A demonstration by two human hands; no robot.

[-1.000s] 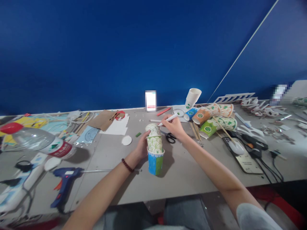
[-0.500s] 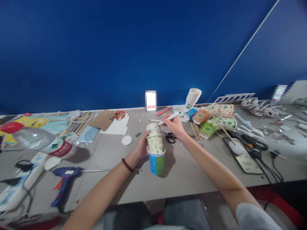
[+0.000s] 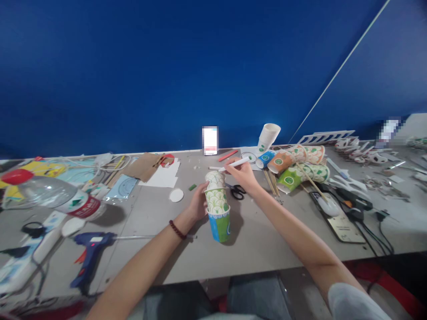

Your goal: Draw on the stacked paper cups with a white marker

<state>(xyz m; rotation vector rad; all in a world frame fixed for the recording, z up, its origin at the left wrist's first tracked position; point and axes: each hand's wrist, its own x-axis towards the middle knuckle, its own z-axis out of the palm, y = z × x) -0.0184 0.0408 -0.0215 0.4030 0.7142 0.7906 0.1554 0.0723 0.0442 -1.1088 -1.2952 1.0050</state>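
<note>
My left hand is wrapped round the left side of a column of paper cups joined end to end. Its upper cups carry a pale green scale pattern; the lowest is blue and green. Between the fingers of my right hand is a white marker pen, its tip close to the top of the column. Whether the tip touches the cup I cannot tell. Black-handled scissors lie just right of the cups, their blades partly hidden. A white paper disc rests to the left.
At left are a blue glue gun, a power strip and a plastic bottle. At right lie joined paper cups, another glue gun and a phone. Stacked white cups stand by the blue wall.
The cup column has turned slightly in my left hand, its lower end shifting a little right. The marker has moved slightly with my right hand, and its tip has drawn back from the cup's rim.
</note>
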